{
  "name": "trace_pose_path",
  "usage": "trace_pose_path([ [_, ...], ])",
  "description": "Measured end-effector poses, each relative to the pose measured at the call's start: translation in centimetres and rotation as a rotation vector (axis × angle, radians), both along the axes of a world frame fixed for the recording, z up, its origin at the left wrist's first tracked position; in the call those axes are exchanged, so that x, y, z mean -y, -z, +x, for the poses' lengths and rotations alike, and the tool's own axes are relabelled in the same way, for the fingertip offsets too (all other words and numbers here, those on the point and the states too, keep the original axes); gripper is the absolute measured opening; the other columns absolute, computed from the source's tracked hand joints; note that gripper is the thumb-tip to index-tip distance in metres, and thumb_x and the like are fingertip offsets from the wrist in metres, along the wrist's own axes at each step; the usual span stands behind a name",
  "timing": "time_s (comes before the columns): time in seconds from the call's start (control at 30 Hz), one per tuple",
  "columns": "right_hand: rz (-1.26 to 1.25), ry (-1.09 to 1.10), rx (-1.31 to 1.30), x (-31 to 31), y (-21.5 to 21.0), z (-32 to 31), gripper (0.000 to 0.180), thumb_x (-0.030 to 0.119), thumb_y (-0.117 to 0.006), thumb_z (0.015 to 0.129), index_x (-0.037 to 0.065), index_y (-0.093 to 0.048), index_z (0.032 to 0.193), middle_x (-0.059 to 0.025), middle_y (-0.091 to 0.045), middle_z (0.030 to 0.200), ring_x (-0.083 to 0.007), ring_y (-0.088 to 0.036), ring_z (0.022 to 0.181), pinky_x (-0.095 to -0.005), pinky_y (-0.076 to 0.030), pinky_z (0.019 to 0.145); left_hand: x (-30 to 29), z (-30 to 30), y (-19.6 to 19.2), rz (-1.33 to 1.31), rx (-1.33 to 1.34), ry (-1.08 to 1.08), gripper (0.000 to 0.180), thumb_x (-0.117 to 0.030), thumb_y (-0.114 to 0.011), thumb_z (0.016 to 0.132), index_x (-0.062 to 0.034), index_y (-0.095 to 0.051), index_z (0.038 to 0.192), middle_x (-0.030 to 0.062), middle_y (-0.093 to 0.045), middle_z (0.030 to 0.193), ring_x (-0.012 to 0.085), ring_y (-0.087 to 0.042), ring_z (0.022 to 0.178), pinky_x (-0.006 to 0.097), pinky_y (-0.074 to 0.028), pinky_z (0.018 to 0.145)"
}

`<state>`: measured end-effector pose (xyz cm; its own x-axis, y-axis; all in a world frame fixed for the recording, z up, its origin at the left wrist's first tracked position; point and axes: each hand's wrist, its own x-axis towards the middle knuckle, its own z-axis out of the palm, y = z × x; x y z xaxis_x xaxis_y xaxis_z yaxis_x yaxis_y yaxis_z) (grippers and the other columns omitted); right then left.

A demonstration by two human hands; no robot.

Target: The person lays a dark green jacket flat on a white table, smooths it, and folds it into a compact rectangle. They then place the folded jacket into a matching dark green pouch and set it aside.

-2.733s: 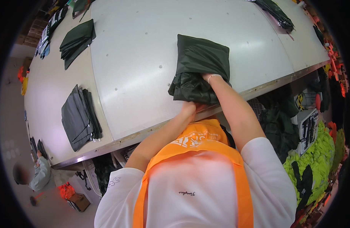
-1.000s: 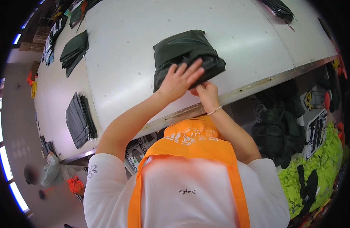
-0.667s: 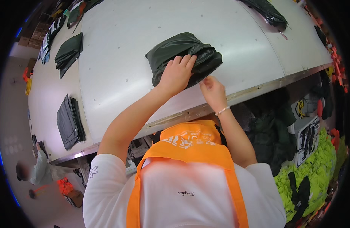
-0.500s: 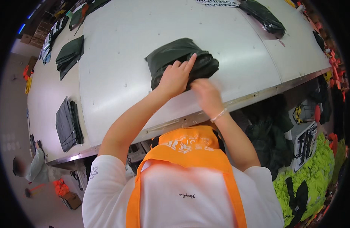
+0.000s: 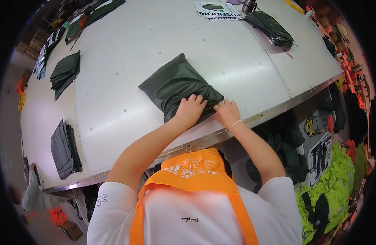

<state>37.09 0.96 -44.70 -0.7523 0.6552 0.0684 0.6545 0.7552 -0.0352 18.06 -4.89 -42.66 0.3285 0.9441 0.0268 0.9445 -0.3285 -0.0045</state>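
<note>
A dark green, shiny fabric pouch (image 5: 173,79), pillow-shaped, lies tilted near the front edge of the table. Its far part is smooth; the part toward me is bunched into creases. My left hand (image 5: 189,110) is on the gathered part, fingers curled into the fabric. At the pouch's right corner, my right hand (image 5: 227,113) pinches the edge between thumb and fingers. Whatever lies inside the pouch is hidden.
Stacks of flat dark green pieces lie on the white table (image 5: 114,53): a near-left stack (image 5: 64,149), a far-left stack (image 5: 66,73) and a far-right stack (image 5: 270,28). Printed sheets (image 5: 216,10) and a flask (image 5: 249,6) sit at the back. Bright yellow-green garments (image 5: 333,183) are heaped lower right. Another person (image 5: 32,192) is at left.
The pouch has come nearer me and turned, with its far part now spread smooth. My left hand has shifted from pointing on top to curled fingers; my right has moved to the right corner.
</note>
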Motion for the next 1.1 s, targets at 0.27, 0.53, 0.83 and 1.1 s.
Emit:
trace_pose_path([
  [0.27,-0.208,-0.285,-0.072,0.5,-1.4,-0.3,0.009,0.012,-0.055,0.078,0.006,-0.061,0.075,-0.0133,-0.062,0.078,-0.0306,-0.064,0.074,-0.0423,-0.053,0.061,-0.3,1.3,0.0,-0.282,0.143,-0.091,0.046,-0.012,-0.059,0.076,-0.0229,-0.061,0.121,0.0100,-0.049,0.117,0.0297,-0.048,0.110,0.040,-0.048,0.087],
  [0.53,-0.619,-0.061,-0.267,7.6,3.5,-3.5,0.016,0.010,-0.058,0.077,0.005,-0.061,0.091,-0.0162,-0.060,0.096,-0.0340,-0.062,0.082,-0.0446,-0.050,0.070,-1.1,2.1,0.8,-0.174,0.229,-0.136,0.049,-0.004,-0.055,0.073,-0.0206,-0.062,0.119,0.0110,-0.050,0.109,0.0310,-0.052,0.100,0.039,-0.052,0.076],
  [0.83,-0.717,0.011,-0.520,9.6,3.2,-5.9,0.011,0.012,-0.061,0.080,0.001,-0.063,0.081,-0.0166,-0.060,0.093,-0.0354,-0.059,0.087,-0.0435,-0.047,0.075,-1.3,1.4,2.3,-0.034,0.288,-0.181,0.051,0.000,-0.057,0.068,-0.0159,-0.062,0.116,0.0078,-0.049,0.114,0.0291,-0.051,0.100,0.038,-0.051,0.074],
  [1.1,-0.642,0.043,-0.580,10.0,2.6,-5.5,0.011,0.014,-0.063,0.081,0.003,-0.065,0.084,-0.0144,-0.059,0.096,-0.0348,-0.058,0.088,-0.0431,-0.046,0.075,-2.2,1.4,2.6,0.079,0.219,-0.103,0.046,-0.002,-0.060,0.067,-0.0105,-0.062,0.111,0.0093,-0.051,0.114,0.0288,-0.052,0.100,0.040,-0.050,0.073],
])
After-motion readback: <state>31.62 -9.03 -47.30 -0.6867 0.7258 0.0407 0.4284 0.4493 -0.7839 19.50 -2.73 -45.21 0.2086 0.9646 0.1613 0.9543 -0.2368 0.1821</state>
